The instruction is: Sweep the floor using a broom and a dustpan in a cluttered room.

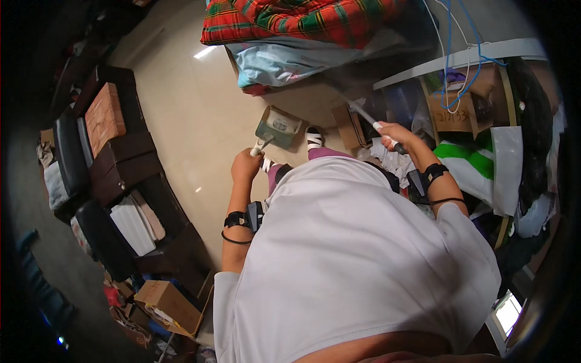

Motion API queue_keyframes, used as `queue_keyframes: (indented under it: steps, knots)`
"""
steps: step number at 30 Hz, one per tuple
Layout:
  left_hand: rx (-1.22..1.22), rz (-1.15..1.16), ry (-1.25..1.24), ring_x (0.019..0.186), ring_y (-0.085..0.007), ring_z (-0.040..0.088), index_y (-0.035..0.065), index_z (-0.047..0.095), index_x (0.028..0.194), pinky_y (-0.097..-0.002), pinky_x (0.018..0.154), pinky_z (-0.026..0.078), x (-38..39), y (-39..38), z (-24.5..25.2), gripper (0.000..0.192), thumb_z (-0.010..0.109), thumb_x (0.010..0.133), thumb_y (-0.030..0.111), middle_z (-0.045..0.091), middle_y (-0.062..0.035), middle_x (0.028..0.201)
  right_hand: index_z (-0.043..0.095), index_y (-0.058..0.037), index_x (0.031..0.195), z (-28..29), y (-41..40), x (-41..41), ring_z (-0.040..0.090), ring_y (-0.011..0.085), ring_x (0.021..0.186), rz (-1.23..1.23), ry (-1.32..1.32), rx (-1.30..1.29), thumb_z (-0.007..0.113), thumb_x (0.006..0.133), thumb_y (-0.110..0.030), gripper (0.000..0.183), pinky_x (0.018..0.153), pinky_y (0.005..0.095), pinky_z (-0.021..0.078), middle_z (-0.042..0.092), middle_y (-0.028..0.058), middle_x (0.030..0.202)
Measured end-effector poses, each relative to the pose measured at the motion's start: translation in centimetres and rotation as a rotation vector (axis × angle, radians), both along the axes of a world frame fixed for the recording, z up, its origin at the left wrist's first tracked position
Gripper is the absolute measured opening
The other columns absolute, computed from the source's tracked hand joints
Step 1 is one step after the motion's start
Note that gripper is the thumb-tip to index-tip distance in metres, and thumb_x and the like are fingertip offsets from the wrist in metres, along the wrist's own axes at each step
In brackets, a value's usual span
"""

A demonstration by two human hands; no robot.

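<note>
My left hand (246, 169) grips the pale upright handle of a dustpan (282, 138). The green-grey pan stands by my feet on the tiled floor, with a light patch inside that I cannot make out. In my right hand (396, 136) is the dark-ended grip of a long light-coloured pole (361, 112). It slants away from me toward the shadow beside the bed, where its far end is too dark to identify. An open cardboard box (347, 127) lies on the floor close to the pole.
Ahead is a bed with a red plaid quilt (299, 20). Dark brown sofa seats (122, 165) line the left, bearing a woven-pattern box (105, 119). At right, shelving holds a marked carton (450, 113) and bags; blue and white hangers (476, 68) dangle there. Another carton (169, 306) sits lower left.
</note>
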State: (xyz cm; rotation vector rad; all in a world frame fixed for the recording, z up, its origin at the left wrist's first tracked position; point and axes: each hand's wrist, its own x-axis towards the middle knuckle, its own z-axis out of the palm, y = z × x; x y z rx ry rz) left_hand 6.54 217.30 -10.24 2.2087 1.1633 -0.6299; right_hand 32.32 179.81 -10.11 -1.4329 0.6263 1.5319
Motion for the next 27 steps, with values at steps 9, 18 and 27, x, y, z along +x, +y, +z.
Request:
queue_keyframes:
  steps: [9,18,27]
  knots:
    - [-0.001,0.007,0.01,0.084,-0.0342,0.064,0.0128,0.069,0.094,-0.043,0.071,0.05,1.1,0.1,-0.5,0.034,0.063,0.075,0.041,0.067,-0.0159,0.088,0.025,-0.0238,0.142,-0.2,0.7,-3.2,0.035,0.0043,0.049,0.005,0.34,0.238,0.048,0.092,-0.014,0.056,0.038,0.0176,0.0325,0.041,0.0004,0.065]
    - [-0.01,-0.06,0.029,0.082,-0.0349,0.064,0.0116,0.068,0.095,-0.0434,0.071,0.05,0.6,1.8,-1.1,0.035,0.062,0.076,0.041,0.066,-0.0173,0.087,0.025,-0.0204,0.144,3.7,1.8,-7.0,0.041,0.0067,0.046,0.172,0.048,0.18,0.05,0.091,-0.015,0.059,0.037,0.0215,0.0355,0.046,0.002,0.063]
    - [-0.076,-0.132,-0.028,0.084,-0.0346,0.063,0.0142,0.067,0.098,-0.0434,0.072,0.05,-3.1,3.0,-1.0,0.034,0.063,0.075,0.039,0.066,-0.0154,0.089,0.037,-0.0076,0.123,0.2,5.1,-10.4,0.045,0.0126,0.04,0.036,-0.328,0.01,0.049,0.087,-0.012,0.038,0.036,0.0287,0.0404,0.045,0.0031,0.054]
